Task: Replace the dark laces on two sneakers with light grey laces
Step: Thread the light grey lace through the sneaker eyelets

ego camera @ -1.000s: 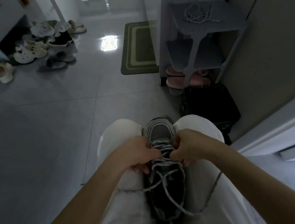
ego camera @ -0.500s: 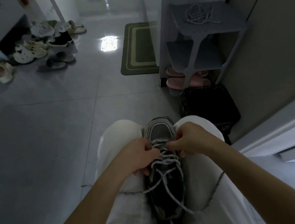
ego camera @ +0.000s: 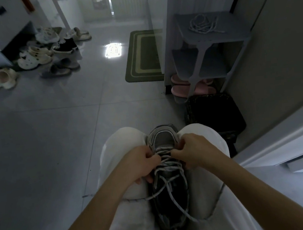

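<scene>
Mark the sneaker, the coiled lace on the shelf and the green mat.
sneaker (ego camera: pixel 164 138): head view, grey toe cap.
coiled lace (ego camera: pixel 200 27): head view, middle of coil.
green mat (ego camera: pixel 145 55): head view, centre panel.

The lap (ego camera: pixel 124 150) carries 1 sneaker (ego camera: pixel 164 139); the grey shelf (ego camera: pixel 231 32) bears coiled laces (ego camera: pixel 203 23).

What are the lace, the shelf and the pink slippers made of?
The lace looks like woven fabric cord, matte speckled grey, lying limp and curvy. The shelf is probably plastic: matte grey, with rounded moulded legs. The slippers seem soft foam or rubber, smooth pink and thick-soled, though they're too far away to be sure.
</scene>
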Action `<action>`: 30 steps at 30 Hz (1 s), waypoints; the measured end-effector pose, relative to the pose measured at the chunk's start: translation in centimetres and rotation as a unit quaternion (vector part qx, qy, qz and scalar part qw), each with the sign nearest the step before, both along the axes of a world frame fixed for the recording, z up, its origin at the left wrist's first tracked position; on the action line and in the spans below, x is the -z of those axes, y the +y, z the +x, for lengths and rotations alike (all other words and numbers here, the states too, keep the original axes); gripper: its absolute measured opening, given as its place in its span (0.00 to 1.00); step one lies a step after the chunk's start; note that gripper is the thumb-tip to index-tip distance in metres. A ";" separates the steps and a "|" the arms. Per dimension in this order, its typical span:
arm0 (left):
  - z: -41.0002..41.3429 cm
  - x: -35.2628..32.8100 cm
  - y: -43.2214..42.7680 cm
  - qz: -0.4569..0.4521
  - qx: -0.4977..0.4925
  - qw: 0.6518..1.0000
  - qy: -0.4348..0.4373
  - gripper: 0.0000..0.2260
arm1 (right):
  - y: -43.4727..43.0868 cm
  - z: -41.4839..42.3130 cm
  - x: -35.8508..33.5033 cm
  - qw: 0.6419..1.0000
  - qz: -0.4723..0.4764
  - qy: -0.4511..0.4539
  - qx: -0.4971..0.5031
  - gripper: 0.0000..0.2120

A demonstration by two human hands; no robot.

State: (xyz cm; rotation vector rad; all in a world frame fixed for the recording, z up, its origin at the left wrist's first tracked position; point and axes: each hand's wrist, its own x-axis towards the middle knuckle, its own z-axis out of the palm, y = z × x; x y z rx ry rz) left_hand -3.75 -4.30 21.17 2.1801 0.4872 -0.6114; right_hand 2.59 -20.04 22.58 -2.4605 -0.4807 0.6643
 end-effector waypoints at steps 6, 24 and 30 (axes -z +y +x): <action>-0.6 0.1 0.0 0.005 0.034 0.999 -0.002 0.14 | -1.2 -1.6 0.4 0.998 0.029 0.054 0.035 0.16; -11.7 -2.3 5.3 0.119 0.149 0.957 -0.220 0.15 | -9.8 -9.7 1.7 0.960 -0.032 -0.201 -0.191 0.08; -9.8 -6.3 -1.2 -0.354 -0.027 0.884 -0.304 0.04 | -7.5 -9.3 -2.9 0.914 0.384 0.109 0.067 0.16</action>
